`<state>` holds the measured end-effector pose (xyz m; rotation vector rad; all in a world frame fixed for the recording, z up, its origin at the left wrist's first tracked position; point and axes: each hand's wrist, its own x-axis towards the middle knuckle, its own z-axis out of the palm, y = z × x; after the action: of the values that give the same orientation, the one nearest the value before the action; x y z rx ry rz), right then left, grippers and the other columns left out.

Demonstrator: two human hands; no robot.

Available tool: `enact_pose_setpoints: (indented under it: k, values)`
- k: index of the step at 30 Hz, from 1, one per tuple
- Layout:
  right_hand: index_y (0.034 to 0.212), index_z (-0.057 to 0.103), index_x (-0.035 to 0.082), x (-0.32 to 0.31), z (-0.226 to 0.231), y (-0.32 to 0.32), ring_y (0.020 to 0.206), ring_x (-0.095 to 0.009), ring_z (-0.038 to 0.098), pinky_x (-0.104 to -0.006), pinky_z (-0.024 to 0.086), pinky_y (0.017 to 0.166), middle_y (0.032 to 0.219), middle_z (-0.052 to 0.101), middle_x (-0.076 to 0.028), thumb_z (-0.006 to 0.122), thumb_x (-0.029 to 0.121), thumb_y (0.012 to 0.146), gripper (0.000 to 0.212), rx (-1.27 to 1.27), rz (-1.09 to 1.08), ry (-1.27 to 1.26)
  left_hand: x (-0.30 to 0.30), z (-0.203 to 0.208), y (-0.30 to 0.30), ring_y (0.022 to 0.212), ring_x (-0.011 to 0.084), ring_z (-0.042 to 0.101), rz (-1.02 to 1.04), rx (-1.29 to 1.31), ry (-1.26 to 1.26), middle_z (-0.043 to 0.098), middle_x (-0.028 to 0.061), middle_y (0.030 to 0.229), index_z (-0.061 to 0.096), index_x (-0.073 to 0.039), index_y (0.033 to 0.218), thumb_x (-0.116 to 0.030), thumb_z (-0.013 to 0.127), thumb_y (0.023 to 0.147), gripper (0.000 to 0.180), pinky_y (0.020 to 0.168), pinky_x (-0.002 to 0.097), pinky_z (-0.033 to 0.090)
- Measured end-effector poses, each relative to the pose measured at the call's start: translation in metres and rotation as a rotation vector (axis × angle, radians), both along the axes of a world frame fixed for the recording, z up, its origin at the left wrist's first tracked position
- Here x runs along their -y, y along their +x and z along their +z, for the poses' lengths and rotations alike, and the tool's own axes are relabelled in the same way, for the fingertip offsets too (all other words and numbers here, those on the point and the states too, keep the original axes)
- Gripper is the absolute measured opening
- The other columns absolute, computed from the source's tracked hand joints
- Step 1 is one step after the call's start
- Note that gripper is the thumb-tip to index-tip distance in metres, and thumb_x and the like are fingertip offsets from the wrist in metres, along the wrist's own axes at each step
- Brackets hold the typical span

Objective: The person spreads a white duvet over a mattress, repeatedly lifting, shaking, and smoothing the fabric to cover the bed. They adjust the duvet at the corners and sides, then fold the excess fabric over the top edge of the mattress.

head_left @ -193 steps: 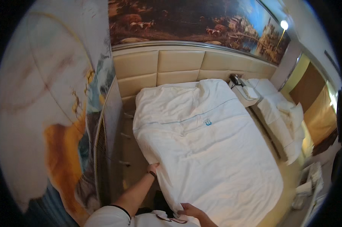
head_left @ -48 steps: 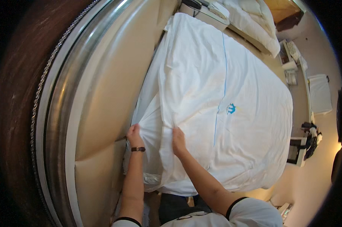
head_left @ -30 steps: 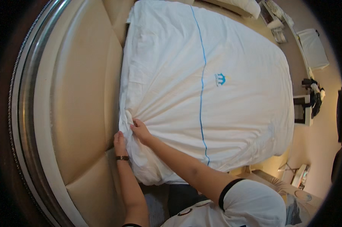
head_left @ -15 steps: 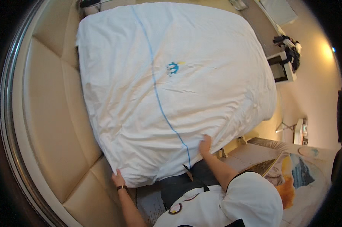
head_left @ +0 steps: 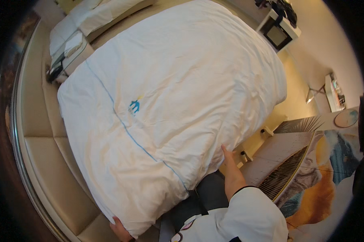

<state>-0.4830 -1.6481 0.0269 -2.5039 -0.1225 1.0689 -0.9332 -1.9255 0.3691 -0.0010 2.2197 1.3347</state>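
A white duvet (head_left: 182, 101) with a blue stripe and a small blue and yellow emblem (head_left: 134, 107) covers the bed, wrinkled most on the near side. At its near left corner, by the headboard, my left hand (head_left: 120, 230) is closed on the edge of the cloth. Farther right along the near side, my right hand (head_left: 228, 156) grips the duvet's edge with the thumb showing on top. Its other fingers are mostly hidden by the cloth. The duvet's near edge hangs close against my dark trousers.
A padded beige headboard (head_left: 49, 165) runs down the left. Beyond the bed's far left corner stand a nightstand (head_left: 79, 56) with a dark telephone and another white-covered bed (head_left: 97, 16). A white-framed cabinet (head_left: 276, 34) and a folding rack (head_left: 334, 94) are by the right wall.
My view has turned, bringing the nightstand and other bed into sight at the far left. My left hand, still on the corner, now appears lower in the picture. Both hands keep hold of the duvet.
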Motion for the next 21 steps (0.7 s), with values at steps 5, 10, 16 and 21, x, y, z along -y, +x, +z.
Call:
enact_pose_setpoints:
  k: [5, 10, 16, 21]
  values:
    - [0.141, 0.027, 0.001, -0.021, -0.044, 0.046, 0.127, -0.034, 0.039, -0.0423, 0.036, 0.103, 0.141, 0.035, -0.021, 0.072, 0.024, 0.076, 0.082, -0.146, 0.05, 0.138, -0.075, 0.011, 0.083, 0.093, 0.0263, 0.058, -0.328, -0.27, -0.209, 0.059, 0.0195, 0.11, 0.047, 0.009, 0.122, -0.051, 0.06, 0.087, 0.071, 0.08, 0.0375, 0.048]
    - [0.126, 0.043, -0.006, -0.033, -0.024, 0.071, 0.111, -0.031, 0.051, -0.0394, 0.043, 0.093, 0.124, 0.049, -0.019, 0.058, 0.013, 0.082, 0.05, -0.162, -0.392, 0.239, -0.136, 0.012, 0.157, 0.084, 0.0217, 0.06, -0.875, -0.109, 0.115, 0.064, 0.0128, 0.099, 0.055, 0.007, 0.111, -0.04, 0.065, 0.087, 0.054, 0.073, 0.0337, 0.049]
    - [0.115, 0.054, -0.006, -0.15, 0.156, 0.136, 0.083, -0.021, 0.058, -0.0328, 0.05, 0.071, 0.096, 0.06, -0.01, 0.05, -0.001, 0.073, 0.043, -0.329, -0.381, 0.987, -0.255, 0.107, 0.277, 0.086, 0.0233, 0.058, -1.537, 0.222, 0.595, 0.063, 0.0097, 0.091, 0.063, -0.002, 0.096, -0.012, 0.068, 0.084, 0.016, 0.079, 0.0336, 0.044]
    - [0.109, 0.065, 0.001, -0.235, 0.424, 0.057, 0.07, -0.01, 0.049, -0.0237, 0.043, 0.063, 0.084, 0.058, -0.002, 0.053, -0.004, 0.069, 0.042, -0.297, 0.203, 1.189, -0.274, 0.091, 0.311, 0.081, 0.02, 0.058, -1.869, 0.472, 0.417, 0.063, 0.0074, 0.087, 0.062, -0.004, 0.092, -0.017, 0.069, 0.083, 0.017, 0.073, 0.0334, 0.045]
